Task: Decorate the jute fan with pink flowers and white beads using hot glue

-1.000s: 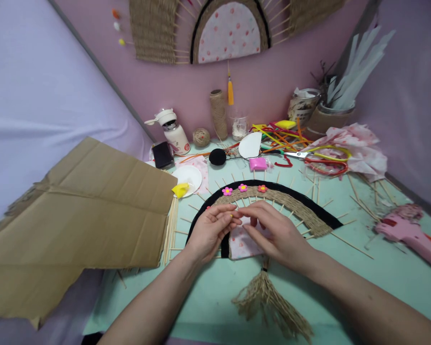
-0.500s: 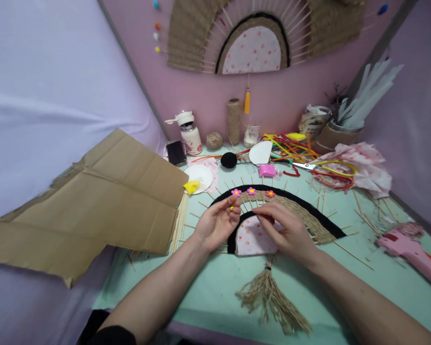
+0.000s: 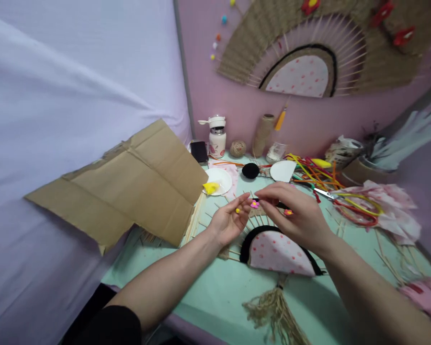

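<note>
My left hand is palm up with its fingers curled, and a small yellow clay ball rests against them. Thumb and forefinger of my right hand are pinched close to the left fingertips; whatever lies in that pinch is too small to make out. Beneath both hands lies a stick-and-twine fan with a black rim and a dotted cloth half-circle. A pink flower and a red flower show on its woven band, partly covered by my right hand. A twine tassel hangs from the fan's base.
Cardboard leans at the left. A white plate carries yellow clay. Behind are a bottle, a black ball, scissors and coloured pipe cleaners. A pink glue gun lies right; a larger fan hangs behind.
The head view has swung, so the scene sits further right and tilts. My right hand has come nearer to the left fingertips and now covers more of the fan.
</note>
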### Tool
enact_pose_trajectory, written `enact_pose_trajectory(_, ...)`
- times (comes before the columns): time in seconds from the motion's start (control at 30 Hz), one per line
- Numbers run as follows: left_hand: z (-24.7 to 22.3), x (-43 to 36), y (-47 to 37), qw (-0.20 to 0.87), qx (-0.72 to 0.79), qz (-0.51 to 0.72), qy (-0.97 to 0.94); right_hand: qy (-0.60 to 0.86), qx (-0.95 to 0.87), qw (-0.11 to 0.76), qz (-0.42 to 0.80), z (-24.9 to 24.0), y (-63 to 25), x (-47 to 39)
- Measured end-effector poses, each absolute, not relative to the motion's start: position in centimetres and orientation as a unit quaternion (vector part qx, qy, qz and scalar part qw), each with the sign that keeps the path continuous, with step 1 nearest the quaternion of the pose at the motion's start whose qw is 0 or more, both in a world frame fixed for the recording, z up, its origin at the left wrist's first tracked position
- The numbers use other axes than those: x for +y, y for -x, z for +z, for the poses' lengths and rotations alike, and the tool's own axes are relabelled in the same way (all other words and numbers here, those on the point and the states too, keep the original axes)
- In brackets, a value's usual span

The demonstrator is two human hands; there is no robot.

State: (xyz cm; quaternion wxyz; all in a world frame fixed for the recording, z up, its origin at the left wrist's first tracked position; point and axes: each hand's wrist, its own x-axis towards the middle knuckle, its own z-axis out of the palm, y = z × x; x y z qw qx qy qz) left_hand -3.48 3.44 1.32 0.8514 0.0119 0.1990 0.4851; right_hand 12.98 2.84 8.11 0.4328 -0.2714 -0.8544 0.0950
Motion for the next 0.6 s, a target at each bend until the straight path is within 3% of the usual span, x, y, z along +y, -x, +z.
enact_pose_trajectory(0.1,1.8,3.8,4.3,0.843,0.181,0.507,-0.015,0.289,-0.872,0.39,0.069,7.3,-12.2,3.9)
enact_pose_trajectory(0.3,2.1,4.0,4.7,0.837,0.152,0.524,-0.04,0.344,-0.915,0.208,-0.046,3.9,-11.0,4.1)
enact_pose_trajectory(0.6,2.7,4.3,5.8,0.819,0.123,0.555,-0.078,0.335,-0.927,0.16,-0.053,3.8,-10.8,3.5)
